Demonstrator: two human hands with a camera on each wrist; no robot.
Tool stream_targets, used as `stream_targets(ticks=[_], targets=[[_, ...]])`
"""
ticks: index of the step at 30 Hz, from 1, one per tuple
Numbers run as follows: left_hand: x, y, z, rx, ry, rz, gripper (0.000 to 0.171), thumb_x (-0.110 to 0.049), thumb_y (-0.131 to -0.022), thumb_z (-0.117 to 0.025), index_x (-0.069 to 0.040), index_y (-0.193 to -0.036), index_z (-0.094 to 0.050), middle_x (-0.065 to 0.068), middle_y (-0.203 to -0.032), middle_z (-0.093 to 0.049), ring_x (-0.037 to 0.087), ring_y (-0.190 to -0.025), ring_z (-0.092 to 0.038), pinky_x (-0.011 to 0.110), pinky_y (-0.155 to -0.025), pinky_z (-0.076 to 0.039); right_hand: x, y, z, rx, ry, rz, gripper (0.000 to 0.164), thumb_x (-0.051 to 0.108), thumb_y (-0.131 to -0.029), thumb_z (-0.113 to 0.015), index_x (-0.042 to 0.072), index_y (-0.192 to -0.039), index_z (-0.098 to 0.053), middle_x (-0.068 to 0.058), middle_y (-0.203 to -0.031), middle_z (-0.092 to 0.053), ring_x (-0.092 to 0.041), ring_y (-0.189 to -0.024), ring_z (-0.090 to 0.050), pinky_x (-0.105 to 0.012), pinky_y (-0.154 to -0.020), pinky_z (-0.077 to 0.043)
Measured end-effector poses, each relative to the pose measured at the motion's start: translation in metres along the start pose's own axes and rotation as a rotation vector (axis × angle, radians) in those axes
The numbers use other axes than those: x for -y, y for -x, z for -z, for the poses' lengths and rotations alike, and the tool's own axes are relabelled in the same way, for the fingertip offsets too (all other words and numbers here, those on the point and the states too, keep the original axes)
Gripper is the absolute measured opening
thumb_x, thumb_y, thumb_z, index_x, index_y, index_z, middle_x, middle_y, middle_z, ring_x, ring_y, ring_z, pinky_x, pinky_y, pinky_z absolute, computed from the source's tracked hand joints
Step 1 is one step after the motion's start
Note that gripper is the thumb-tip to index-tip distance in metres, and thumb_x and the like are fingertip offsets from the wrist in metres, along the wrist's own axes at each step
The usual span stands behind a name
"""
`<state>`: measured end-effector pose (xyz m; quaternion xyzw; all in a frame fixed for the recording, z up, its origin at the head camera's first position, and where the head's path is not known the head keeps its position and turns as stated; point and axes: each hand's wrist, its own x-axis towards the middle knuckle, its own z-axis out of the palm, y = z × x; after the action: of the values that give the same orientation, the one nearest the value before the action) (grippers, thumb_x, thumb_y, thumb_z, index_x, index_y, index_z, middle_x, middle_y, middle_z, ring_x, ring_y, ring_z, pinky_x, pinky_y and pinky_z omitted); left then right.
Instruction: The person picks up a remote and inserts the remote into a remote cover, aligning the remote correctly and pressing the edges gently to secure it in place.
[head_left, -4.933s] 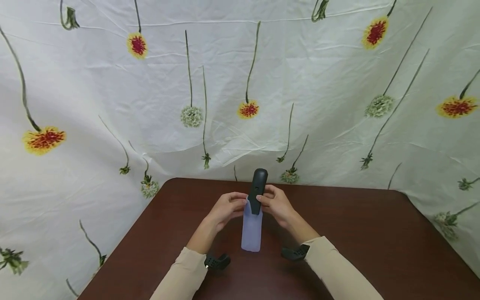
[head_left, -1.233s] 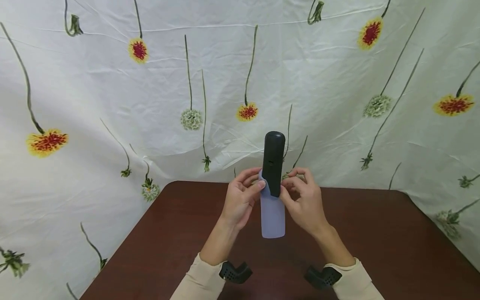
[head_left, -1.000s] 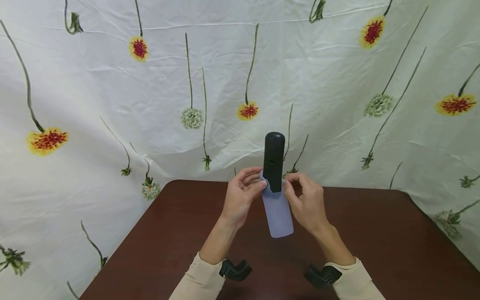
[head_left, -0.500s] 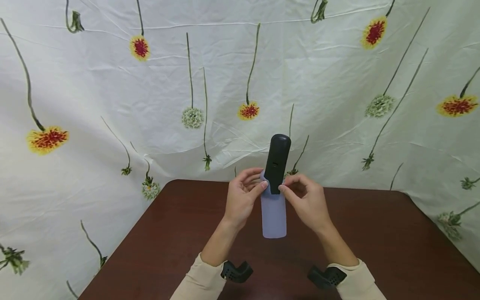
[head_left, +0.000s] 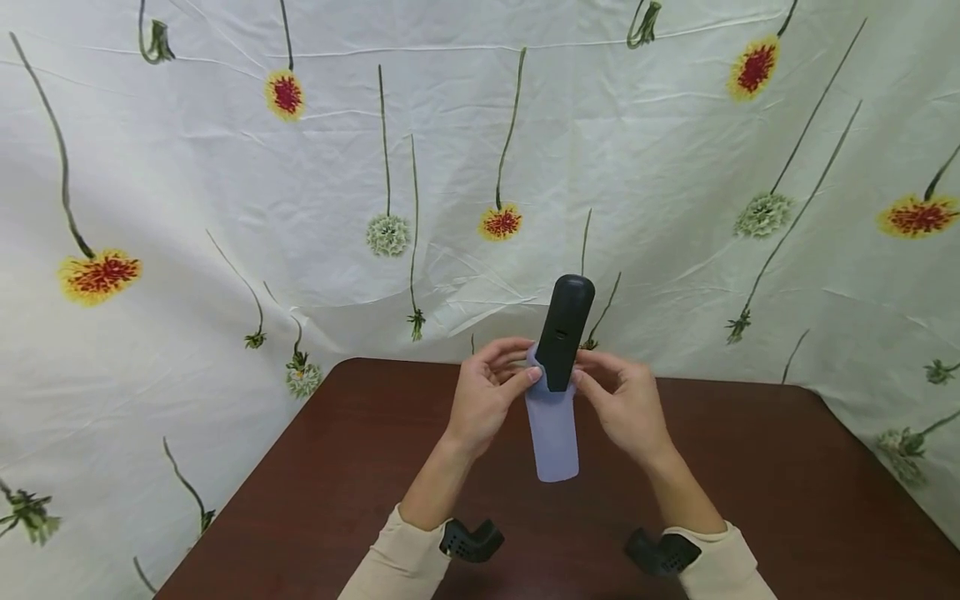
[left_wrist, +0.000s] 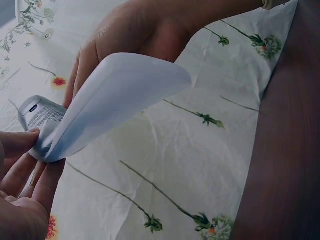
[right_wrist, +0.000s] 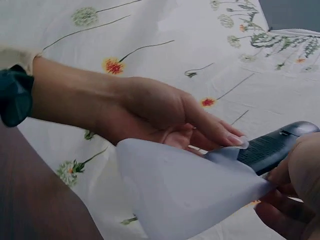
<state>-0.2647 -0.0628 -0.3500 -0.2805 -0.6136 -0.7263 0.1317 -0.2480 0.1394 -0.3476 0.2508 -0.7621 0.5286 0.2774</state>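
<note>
A black remote control (head_left: pixel 566 325) stands tilted to the right above the table, its lower end inside the mouth of a translucent pale-purple silicone sleeve (head_left: pixel 553 442). The sleeve's lower part hangs flat. My left hand (head_left: pixel 483 396) pinches the sleeve's left rim between thumb and fingers. Opposite it, my right hand (head_left: pixel 626 404) pinches the right rim beside the remote. In the left wrist view, the far end of the remote (left_wrist: pixel 42 114) shows printed text, and the sleeve (left_wrist: pixel 125 95) flares out. The right wrist view shows the remote (right_wrist: pixel 272 149) emerging between both hands.
Below the hands lies a dark reddish-brown table (head_left: pixel 337 483) with rounded far corners. A white cloth (head_left: pixel 637 167) printed with flowers hangs behind and beside it. Black straps (head_left: pixel 472 540) circle both wrists over beige sleeves.
Since the earliest frame the hands and remote have risen and shifted right. My right hand has moved from the remote to the sleeve's rim. Lately the remote has tilted further right.
</note>
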Motion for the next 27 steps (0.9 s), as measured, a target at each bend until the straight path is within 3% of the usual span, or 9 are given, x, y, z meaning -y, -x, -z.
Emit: stream_targets(ticks=[4,7,10,13,19,23,27], targets=[[0.001,0.000,0.001,0.013,-0.039,-0.002,0.035,0.008,-0.091,-0.074,0.007,-0.126,-0.066,0.017,-0.118,-0.071,0.024,-0.101,-0.069,0.031,-0.086,-0.056,-0.002,0.001,-0.007,-0.085,0.259,0.193,0.017,-0.005,-0.092,-0.074,-0.002,-0.108,-0.078,-0.010,-0.098,-0.076,-0.020,-0.087,-0.072,-0.039,-0.071,-0.059],[0.002,0.000,0.001,0.018,-0.052,0.004,0.035,0.007,-0.092,-0.073,0.006,-0.126,-0.067,0.017,-0.118,-0.071,0.025,-0.102,-0.069,0.031,-0.086,-0.056,-0.003,0.002,-0.010,-0.132,0.306,0.225,0.013,-0.006,-0.091,-0.073,-0.003,-0.102,-0.078,-0.011,-0.091,-0.076,-0.019,-0.078,-0.071,-0.040,-0.063,-0.057],[0.002,-0.001,0.001,0.019,-0.058,0.004,0.035,0.007,-0.092,-0.073,0.005,-0.126,-0.067,0.016,-0.119,-0.071,0.026,-0.103,-0.069,0.031,-0.086,-0.056,-0.002,0.003,-0.012,-0.165,0.262,0.171,0.010,-0.005,-0.093,-0.072,-0.004,-0.101,-0.077,-0.009,-0.085,-0.074,-0.016,-0.069,-0.068,-0.032,-0.056,-0.054],[0.002,-0.001,0.001,0.017,-0.067,-0.005,0.035,0.007,-0.093,-0.073,0.005,-0.127,-0.067,0.016,-0.119,-0.071,0.027,-0.103,-0.069,0.031,-0.085,-0.057,0.000,0.003,-0.013,-0.171,0.144,0.084,0.009,-0.004,-0.096,-0.069,-0.004,-0.103,-0.076,-0.010,-0.086,-0.074,-0.018,-0.067,-0.068,-0.024,-0.058,-0.054],[0.002,0.000,0.002,0.000,-0.077,-0.026,0.034,0.006,-0.093,-0.073,0.005,-0.126,-0.068,0.016,-0.118,-0.071,0.030,-0.103,-0.069,0.031,-0.084,-0.057,0.006,0.004,-0.011,-0.067,-0.066,-0.043,0.016,0.000,-0.101,-0.066,-0.006,-0.114,-0.073,-0.015,-0.102,-0.072,-0.026,-0.080,-0.069,-0.033,-0.070,-0.061],[0.003,0.000,0.003,0.010,-0.091,-0.030,0.033,0.004,-0.093,-0.075,0.003,-0.125,-0.069,0.015,-0.116,-0.073,0.028,-0.104,-0.069,0.031,-0.084,-0.057,0.008,0.004,-0.010,-0.032,-0.051,-0.094,0.018,0.008,-0.102,-0.068,-0.004,-0.114,-0.071,-0.013,-0.098,-0.071,-0.026,-0.082,-0.068,-0.031,-0.070,-0.061],[0.003,0.001,0.002,0.020,-0.099,-0.018,0.033,0.002,-0.092,-0.077,0.002,-0.125,-0.071,0.014,-0.114,-0.074,0.025,-0.106,-0.070,0.033,-0.085,-0.057,0.010,0.003,-0.012,-0.072,0.006,-0.135,0.017,0.016,-0.101,-0.071,-0.001,-0.106,-0.073,-0.010,-0.084,-0.068,-0.028,-0.074,-0.065,-0.028,-0.066,-0.059]])
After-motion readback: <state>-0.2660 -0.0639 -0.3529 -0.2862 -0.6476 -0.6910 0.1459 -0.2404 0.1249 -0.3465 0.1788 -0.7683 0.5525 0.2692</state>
